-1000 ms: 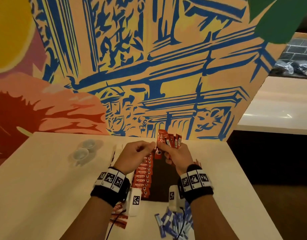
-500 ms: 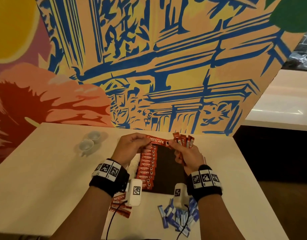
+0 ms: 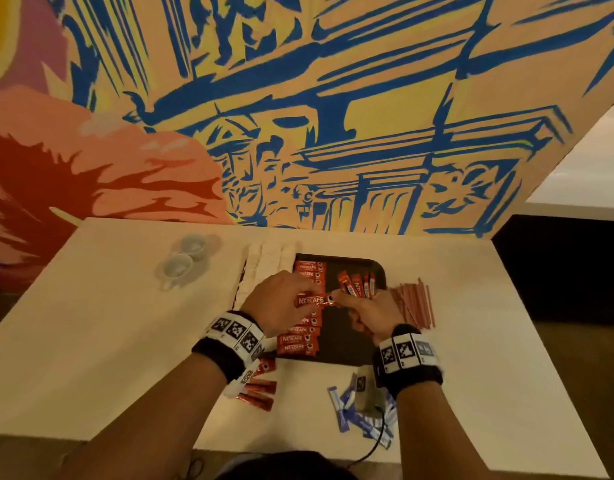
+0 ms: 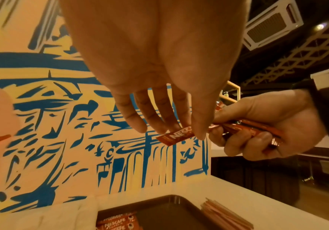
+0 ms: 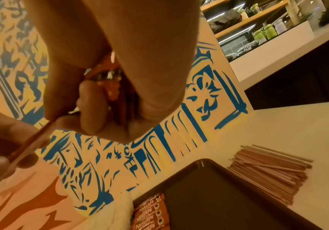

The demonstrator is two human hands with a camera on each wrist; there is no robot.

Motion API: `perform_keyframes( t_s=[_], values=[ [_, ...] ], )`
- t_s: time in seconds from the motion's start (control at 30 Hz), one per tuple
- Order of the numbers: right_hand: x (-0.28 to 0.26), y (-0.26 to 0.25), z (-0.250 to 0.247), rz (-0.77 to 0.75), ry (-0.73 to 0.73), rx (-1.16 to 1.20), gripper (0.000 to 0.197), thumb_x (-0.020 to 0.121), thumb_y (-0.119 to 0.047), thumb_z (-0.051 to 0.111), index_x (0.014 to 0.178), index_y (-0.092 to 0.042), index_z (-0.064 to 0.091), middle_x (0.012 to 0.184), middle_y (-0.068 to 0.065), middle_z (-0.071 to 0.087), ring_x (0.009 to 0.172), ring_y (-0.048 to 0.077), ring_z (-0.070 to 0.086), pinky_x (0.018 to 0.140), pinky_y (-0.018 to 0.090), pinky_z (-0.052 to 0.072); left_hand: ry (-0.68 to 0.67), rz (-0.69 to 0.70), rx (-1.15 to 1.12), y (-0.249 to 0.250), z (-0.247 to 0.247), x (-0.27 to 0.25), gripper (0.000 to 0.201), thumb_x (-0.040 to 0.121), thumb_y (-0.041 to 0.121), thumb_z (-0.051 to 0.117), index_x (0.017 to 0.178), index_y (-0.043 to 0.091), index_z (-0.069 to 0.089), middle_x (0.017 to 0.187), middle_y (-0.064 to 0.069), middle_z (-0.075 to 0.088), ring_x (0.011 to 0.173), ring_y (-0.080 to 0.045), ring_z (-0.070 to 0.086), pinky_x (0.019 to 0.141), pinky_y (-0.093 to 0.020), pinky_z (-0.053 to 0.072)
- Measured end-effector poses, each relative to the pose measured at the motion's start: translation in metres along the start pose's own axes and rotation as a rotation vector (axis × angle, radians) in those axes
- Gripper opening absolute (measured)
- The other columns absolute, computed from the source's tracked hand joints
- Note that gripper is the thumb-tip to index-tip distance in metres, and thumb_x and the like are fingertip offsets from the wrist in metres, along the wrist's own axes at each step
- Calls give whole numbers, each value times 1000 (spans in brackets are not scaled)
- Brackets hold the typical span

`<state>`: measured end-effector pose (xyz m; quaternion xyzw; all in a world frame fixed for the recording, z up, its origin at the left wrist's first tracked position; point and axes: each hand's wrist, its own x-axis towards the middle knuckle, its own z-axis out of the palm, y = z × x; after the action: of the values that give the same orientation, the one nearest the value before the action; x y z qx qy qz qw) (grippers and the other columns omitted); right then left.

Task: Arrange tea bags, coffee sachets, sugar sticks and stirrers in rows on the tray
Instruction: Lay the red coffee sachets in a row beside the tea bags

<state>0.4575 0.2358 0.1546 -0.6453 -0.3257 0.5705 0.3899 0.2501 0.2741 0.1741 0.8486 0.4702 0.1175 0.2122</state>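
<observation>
The hands have come down. A second ago they were up in the air above the tray; now they hover low over it, and the sachet that stood up on end now lies flat between them. The left hand [image 3: 281,303] pinches the coffee sachet [image 3: 310,301] with finger and thumb, and the right hand [image 3: 362,311] still touches its other end while gripping a bunch of spare sachets [image 3: 357,285] that fan out above its fist. So this sachet looks about to join the row, probably in the gap under the left hand.

The row of sachets [image 3: 302,336] lies down the left side of the dark tray [image 3: 347,351], each one flat and crosswise, touching the next. They are red with white letters and a small cup picture (the foil ends shine a bit). The right part of the tray has nothing on it yet.

The stirrers [image 3: 414,304] wait in a pile on the worktop [image 3: 108,323] just right of the tray. Blue sugar sticks [image 3: 354,415] lie jumbled near the front edge, and a few loose red sachets [image 3: 258,393] sit beside the left wrist.
</observation>
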Motion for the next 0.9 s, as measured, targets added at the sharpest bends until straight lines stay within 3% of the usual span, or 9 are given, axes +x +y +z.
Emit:
perform_keyframes(
  t_s=[0.17,0.43,0.63,0.8,0.9],
  values=[
    [24,13,2,107,71,9,31,80,-40,82,82,-11,72,71,4,64,55,13,50,52,26,41,-89,-49,49,-28,17,16,35,94,45,63,129,36,62,127,9,62,120,-13,53,101,-33,44],
    [56,36,2,300,124,16,15,95,-24,69,99,-10,68,84,6,65,65,15,54,56,27,45,-298,-210,173,-77,76,37,32,94,35,63,125,32,65,130,4,61,118,-19,57,102,-32,44],
    [70,67,4,422,114,-158,16,98,-23,65,91,-9,68,79,7,63,62,16,54,59,29,44,-420,-205,313,-86,116,51,31,94,24,58,125,22,64,127,-2,61,122,-24,53,114,-43,33],
    [78,88,10,478,124,-279,17,94,-21,67,81,-9,68,64,5,59,54,16,53,55,28,43,-436,-211,357,-89,133,58,29,94,20,58,121,22,67,123,-2,63,120,-25,54,112,-44,33],
    [81,96,13,512,127,-280,17,94,-23,67,83,-10,68,69,6,63,60,19,58,57,30,46,-448,-195,335,-94,138,57,27,93,20,60,118,21,67,122,-2,62,120,-26,53,110,-44,34]
  ],
)
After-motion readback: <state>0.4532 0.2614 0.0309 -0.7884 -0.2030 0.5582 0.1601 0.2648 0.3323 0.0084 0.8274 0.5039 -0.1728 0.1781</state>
